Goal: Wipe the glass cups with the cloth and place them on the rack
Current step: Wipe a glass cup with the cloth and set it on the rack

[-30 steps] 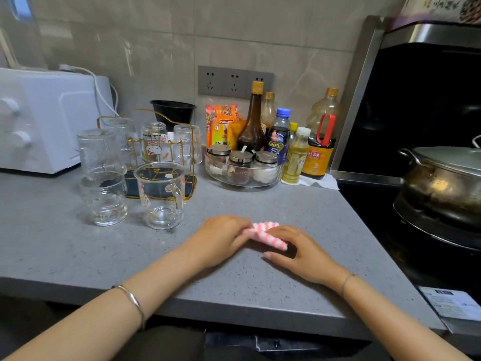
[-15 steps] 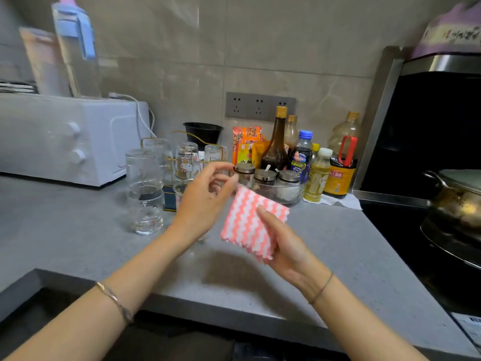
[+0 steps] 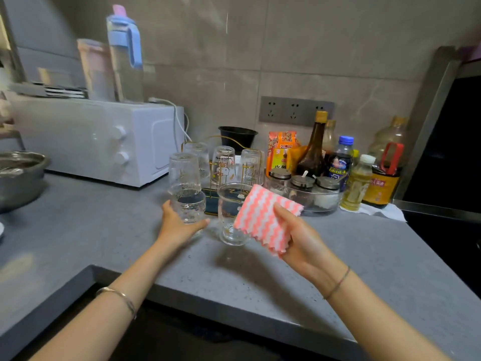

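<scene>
My left hand wraps round the clear dimpled glass cup, just in front of the gold wire rack. It's hard to say if it's off the grey stone counter. My right hand pinches the pink-and-white zigzag cloth, thumb on top.

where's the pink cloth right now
In the head view, the cloth sits right of centre, held up in the right hand, overlapping a glass cup on the counter.

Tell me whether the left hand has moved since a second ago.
Yes. The left hand left the cloth and went away and leftward, past the handled cup, to grip the lower stacked cup.
</scene>
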